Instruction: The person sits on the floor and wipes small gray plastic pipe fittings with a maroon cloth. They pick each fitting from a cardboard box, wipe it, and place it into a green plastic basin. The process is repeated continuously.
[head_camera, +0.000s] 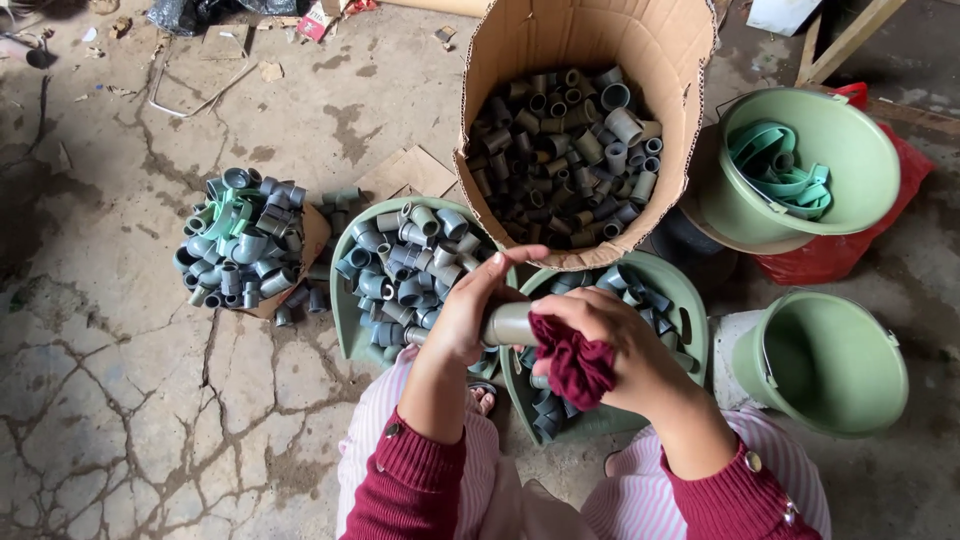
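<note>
Both forearms are extended forward from the lower edge of the view, sleeved in dark red to the wrists, and are brought together at the centre. The left hand is curled, its fingers closed and its thumb stretched toward the right. The right hand is bent at the wrist, its fingers folded downward in a closed grip, knuckles upward.
</note>
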